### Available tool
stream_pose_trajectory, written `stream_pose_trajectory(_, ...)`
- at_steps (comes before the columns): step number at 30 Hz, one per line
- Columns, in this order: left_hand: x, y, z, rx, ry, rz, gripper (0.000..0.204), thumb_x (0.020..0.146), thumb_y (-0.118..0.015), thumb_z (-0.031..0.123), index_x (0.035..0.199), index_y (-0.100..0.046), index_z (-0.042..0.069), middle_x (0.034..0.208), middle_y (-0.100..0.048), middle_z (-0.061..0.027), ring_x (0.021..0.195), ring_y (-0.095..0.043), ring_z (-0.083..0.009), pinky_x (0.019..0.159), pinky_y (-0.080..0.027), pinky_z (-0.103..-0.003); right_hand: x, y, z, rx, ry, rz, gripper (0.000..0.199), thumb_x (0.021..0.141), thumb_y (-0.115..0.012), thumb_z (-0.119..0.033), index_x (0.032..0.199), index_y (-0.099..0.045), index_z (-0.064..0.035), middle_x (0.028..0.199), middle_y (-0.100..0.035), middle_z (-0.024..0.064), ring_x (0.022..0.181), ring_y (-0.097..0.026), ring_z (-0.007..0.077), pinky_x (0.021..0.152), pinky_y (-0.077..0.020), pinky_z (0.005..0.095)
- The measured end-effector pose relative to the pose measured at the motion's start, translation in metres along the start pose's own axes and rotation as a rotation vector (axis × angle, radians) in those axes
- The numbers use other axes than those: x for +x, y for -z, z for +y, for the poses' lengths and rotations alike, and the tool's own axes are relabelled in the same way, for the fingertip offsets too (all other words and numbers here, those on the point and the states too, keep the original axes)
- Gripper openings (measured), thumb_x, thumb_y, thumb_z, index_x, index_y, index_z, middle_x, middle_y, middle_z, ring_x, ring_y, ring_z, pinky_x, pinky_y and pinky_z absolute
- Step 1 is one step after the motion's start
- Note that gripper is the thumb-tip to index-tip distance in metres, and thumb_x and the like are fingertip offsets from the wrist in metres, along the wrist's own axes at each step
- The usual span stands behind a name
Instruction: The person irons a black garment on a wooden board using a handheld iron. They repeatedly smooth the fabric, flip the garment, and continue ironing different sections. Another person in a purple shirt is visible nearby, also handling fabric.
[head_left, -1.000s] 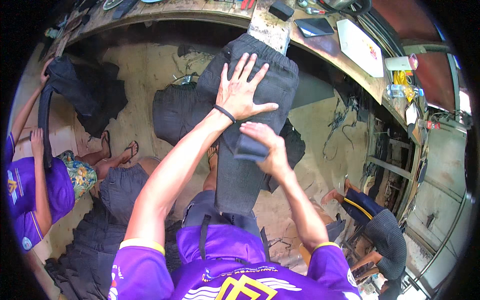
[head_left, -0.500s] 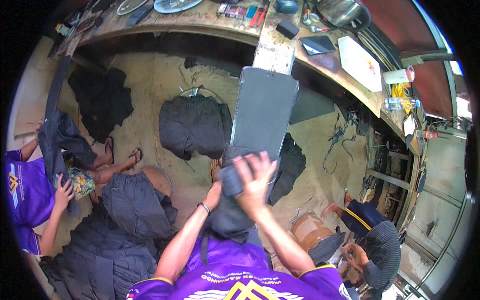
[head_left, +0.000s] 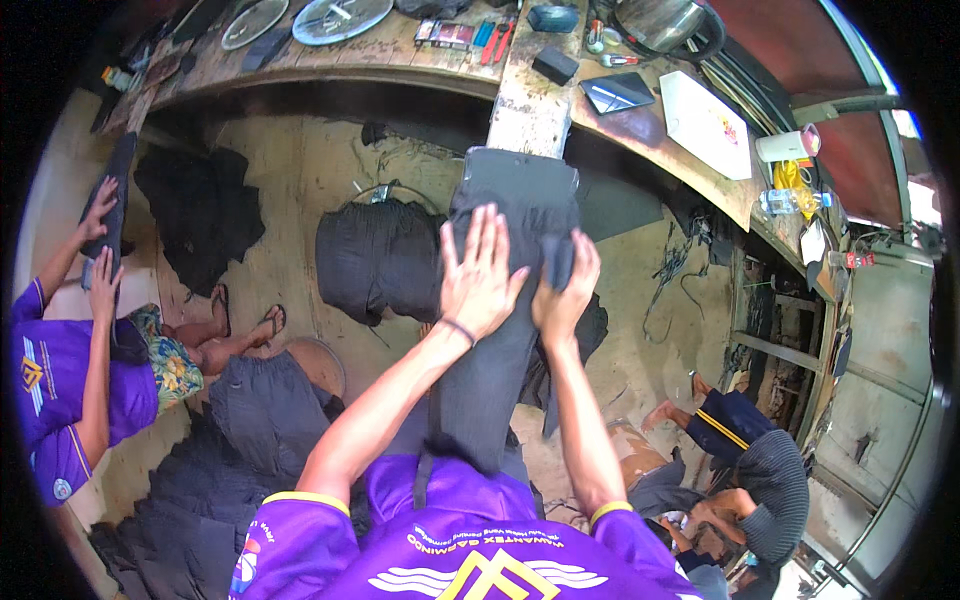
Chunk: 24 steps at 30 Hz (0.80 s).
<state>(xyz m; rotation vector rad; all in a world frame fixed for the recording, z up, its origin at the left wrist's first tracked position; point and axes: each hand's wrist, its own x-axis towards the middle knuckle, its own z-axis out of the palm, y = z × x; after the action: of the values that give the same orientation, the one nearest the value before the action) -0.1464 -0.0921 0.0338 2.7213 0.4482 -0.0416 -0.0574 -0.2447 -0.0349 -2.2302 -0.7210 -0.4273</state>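
Note:
A black garment [head_left: 485,370] is drawn lengthwise over a narrow dark board [head_left: 520,165] that juts from the workbench towards me. The board's far end shows bare above the cloth. My left hand [head_left: 480,275] lies flat on the garment with its fingers stretched out and nothing gripped. At the board's right edge, my right hand [head_left: 567,290] is closed on a fold of the same garment, its fingers bent round the cloth. The near end of the garment reaches my lap.
Black shorts [head_left: 380,260] hang left of the board; a pile of dark garments [head_left: 200,510] lies lower left. One co-worker [head_left: 80,370] has both hands on another narrow board [head_left: 118,190]; another person [head_left: 770,490] sits lower right. The bench [head_left: 400,75] holds a kettle [head_left: 660,25] and a phone [head_left: 617,92].
The bunched garment has been spread forward, covering most of the board. Both my hands moved farther out; the left flattened on the cloth. The left co-worker's hands moved up onto their board.

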Motion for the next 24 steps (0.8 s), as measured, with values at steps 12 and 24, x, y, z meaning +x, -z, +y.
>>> stream_pose_trajectory(12, 0.084, 0.011, -0.033, 0.125, -0.222, 0.175, 0.069, 0.085, -0.076, 0.064, 0.119, -0.064, 0.005, 0.119, -0.065, -0.0145, 0.115, -0.059, -0.0334, 0.09, -0.047, -0.045, 0.014, 0.007, -0.05, -0.165, -0.029, -0.105, 0.074, 0.08, -0.072, 0.002, 0.151, -0.051, -0.0012, 0.152, -0.05, 0.0257, 0.146, -0.043, 0.0462, 0.124, -0.0326, 0.0553)
stream_pose_trajectory(24, 0.151, 0.052, -0.026, -0.13, -0.139, -0.587, 0.062, 0.096, -0.07, 0.058, 0.102, -0.078, -0.003, 0.101, -0.077, -0.0262, 0.097, -0.076, -0.0396, 0.087, -0.057, -0.049, 0.005, 0.0, -0.048, 0.107, -0.257, 0.095, 0.064, 0.092, -0.074, -0.006, 0.151, -0.051, 0.0002, 0.145, -0.055, 0.0252, 0.138, -0.051, 0.0436, 0.118, -0.0395, 0.052)
